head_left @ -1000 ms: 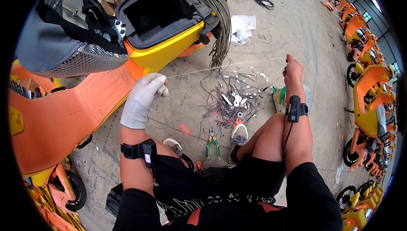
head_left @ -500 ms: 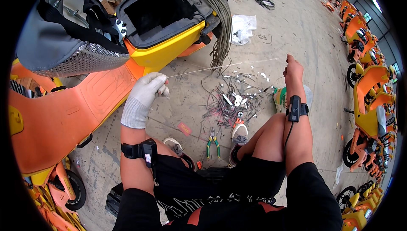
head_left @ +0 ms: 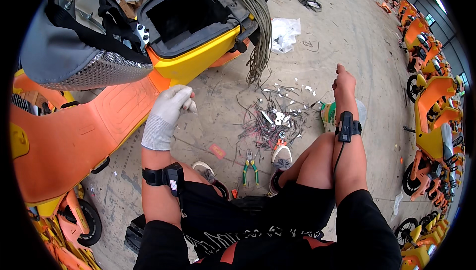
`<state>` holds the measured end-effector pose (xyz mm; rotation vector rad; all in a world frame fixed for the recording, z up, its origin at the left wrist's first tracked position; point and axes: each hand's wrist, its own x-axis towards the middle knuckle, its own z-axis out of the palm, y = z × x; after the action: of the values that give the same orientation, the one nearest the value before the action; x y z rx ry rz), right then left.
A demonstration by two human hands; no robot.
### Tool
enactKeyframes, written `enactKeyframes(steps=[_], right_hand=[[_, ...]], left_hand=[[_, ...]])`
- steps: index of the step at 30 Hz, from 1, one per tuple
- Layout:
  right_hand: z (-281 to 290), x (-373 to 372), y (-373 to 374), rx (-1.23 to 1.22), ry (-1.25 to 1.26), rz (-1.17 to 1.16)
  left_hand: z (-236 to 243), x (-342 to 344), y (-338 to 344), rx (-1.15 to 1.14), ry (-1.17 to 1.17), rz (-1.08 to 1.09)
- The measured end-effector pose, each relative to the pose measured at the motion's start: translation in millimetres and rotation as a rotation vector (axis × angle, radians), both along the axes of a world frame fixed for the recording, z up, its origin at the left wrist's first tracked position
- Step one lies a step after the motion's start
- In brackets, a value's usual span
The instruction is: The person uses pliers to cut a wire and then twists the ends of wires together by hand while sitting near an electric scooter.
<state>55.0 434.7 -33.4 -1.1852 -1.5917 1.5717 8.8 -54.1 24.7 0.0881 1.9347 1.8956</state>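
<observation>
My left hand (head_left: 172, 102), in a white knit glove with bare fingertips showing, is pinched shut beside the orange footboard of a scooter. My right hand (head_left: 344, 80), bare, is held out at the same height with its fingers curled closed. Between them runs a thin pale thread, now so faint that most of it cannot be made out. Below the hands, cut black strips and white scraps (head_left: 278, 116) lie heaped on the floor. Green-and-yellow pliers (head_left: 250, 167) rest between my shoes, jaws pointing away from me.
A yellow and orange scooter (head_left: 89, 131) with its lid raised stands at left, a bundle of grey-green cords (head_left: 260, 37) hanging off it. A white plastic bag (head_left: 285, 33) lies beyond. A green-and-white bag (head_left: 328, 114) sits by my right knee. Rows of scooters (head_left: 431, 101) line the right.
The thread, earlier plainly visible as a taut line between my hands, has become barely visible. Both hands stay nearly in place.
</observation>
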Motion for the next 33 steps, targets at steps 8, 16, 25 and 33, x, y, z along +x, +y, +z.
enactKeyframes(steps=[8, 16, 25, 33], right_hand=[[6, 2, -9, -0.016, 0.002, -0.012], [11, 0, -22, -0.016, -0.056, 0.055], [14, -14, -106, -0.742, 0.092, 0.596], [38, 3, -193, -0.962, 0.254, 0.839]], left_hand=[[-5, -2, -1, 0.043, -0.004, 0.012], [-1, 4, 18, -0.039, 0.043, -0.008], [-12, 17, 66, -0.244, 0.206, -0.264], [-13, 36, 105, -0.45, 0.412, -0.364]])
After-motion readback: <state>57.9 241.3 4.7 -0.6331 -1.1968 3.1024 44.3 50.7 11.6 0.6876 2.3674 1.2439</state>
